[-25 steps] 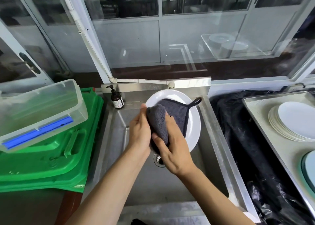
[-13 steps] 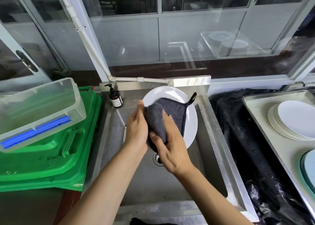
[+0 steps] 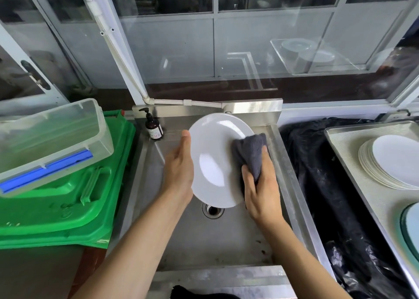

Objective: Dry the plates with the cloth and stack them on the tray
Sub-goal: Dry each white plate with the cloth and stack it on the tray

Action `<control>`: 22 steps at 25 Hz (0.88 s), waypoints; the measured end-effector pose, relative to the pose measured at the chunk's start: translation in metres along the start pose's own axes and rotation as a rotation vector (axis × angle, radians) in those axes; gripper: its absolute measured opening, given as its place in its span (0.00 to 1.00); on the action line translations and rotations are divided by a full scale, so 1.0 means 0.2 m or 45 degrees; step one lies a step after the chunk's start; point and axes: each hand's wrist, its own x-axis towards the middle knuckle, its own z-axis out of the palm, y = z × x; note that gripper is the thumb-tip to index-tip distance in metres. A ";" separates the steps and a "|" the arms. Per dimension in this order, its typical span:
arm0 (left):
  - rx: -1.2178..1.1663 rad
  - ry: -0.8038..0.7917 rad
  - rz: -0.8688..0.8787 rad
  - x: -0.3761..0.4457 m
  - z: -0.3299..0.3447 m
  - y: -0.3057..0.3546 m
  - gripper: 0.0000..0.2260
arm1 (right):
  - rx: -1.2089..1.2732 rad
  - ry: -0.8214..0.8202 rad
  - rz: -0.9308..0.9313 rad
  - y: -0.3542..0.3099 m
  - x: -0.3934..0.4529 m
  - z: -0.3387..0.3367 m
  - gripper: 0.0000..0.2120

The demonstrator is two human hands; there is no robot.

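A white plate (image 3: 215,153) is held tilted over the steel sink (image 3: 217,237). My left hand (image 3: 180,169) grips its left rim, thumb along the edge. My right hand (image 3: 260,185) holds a bunched dark grey cloth (image 3: 249,153) against the plate's right edge. On the right a metal tray (image 3: 353,178) carries a stack of white plates (image 3: 392,160), and part of a teal-rimmed plate (image 3: 411,226) shows at the frame's edge.
A brown soap pump bottle (image 3: 153,127) stands at the sink's back left corner. Green plastic crates (image 3: 59,205) with a clear lidded box (image 3: 47,140) on top sit at the left. Black plastic sheeting (image 3: 328,196) lies between sink and tray. Glass panels rise behind.
The cloth and my right hand moved from the plate's left-centre to its right edge, uncovering the plate's face. My left hand stays on the left rim.
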 end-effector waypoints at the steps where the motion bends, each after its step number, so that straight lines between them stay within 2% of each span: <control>1: -0.014 -0.004 0.002 -0.02 0.02 -0.01 0.19 | 0.016 0.051 -0.004 -0.02 0.07 0.00 0.30; 4: -0.051 -0.035 0.038 -0.04 0.05 0.00 0.20 | 0.031 0.022 -0.074 -0.11 0.21 0.02 0.29; 6: -0.053 -0.006 0.033 -0.03 0.07 0.01 0.20 | 0.047 -0.121 -0.109 -0.21 0.22 0.07 0.30; 9: -0.021 0.042 -0.050 0.01 0.06 0.04 0.19 | 0.098 -0.362 -0.309 -0.28 0.12 0.12 0.29; 14: -0.138 -0.028 -0.108 0.07 -0.02 0.07 0.16 | 0.021 -0.636 -0.500 -0.20 -0.12 0.07 0.29; 17: -0.106 -0.048 -0.123 0.04 -0.02 0.04 0.16 | 0.009 -0.556 -0.509 -0.22 -0.03 0.10 0.32; 20: -0.034 0.031 -0.130 0.02 0.01 0.03 0.20 | 0.068 -0.377 -0.320 -0.28 0.14 0.13 0.29; 22: -0.083 0.029 -0.223 0.04 0.03 0.06 0.26 | 0.101 -0.383 -0.339 -0.29 0.13 0.15 0.28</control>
